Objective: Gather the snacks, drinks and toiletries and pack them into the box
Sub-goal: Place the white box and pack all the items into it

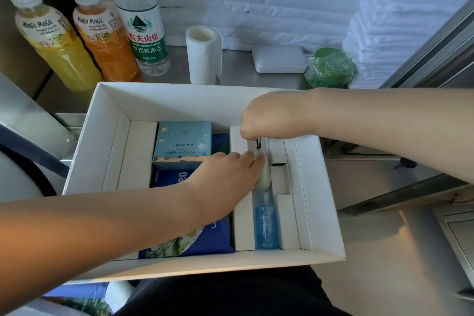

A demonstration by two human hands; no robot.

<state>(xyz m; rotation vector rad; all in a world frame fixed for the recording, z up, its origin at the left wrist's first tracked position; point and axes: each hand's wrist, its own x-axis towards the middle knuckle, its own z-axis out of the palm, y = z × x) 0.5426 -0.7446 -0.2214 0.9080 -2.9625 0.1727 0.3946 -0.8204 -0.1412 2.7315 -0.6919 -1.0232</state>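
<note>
**Metal table, white box part-filled**

The metal table (pixel 238 69) stands against a white padded backdrop. At its far edge, left to right: yellow juice bottle (pixel 57 43), orange juice bottle (pixel 106 43), water bottle (pixel 146 33), all upright; paper roll (pixel 204 56) on end; flat white case (pixel 279 59); green wrapped disc (pixel 329 68).

The white box (pixel 184 100) sits near the person, lid off, split by white card dividers. In the centre compartment a light-blue care-set carton (pixel 183 141) lies over dark-blue packets (pixel 207 238).

In the narrow right slot a blue spray bottle (pixel 266 220) lies flat, long axis running near to far, cap toward the far wall. Just beyond the cap is a pale oval item (pixel 264 178), lengthwise the same way.

The left hand (pixel 230 174) has straight fingers, the tips touching the oval item. The right hand (pixel 269 115) has its fingers curled down, pinching a small black loop (pixel 259 143) at the item's far end.
</note>
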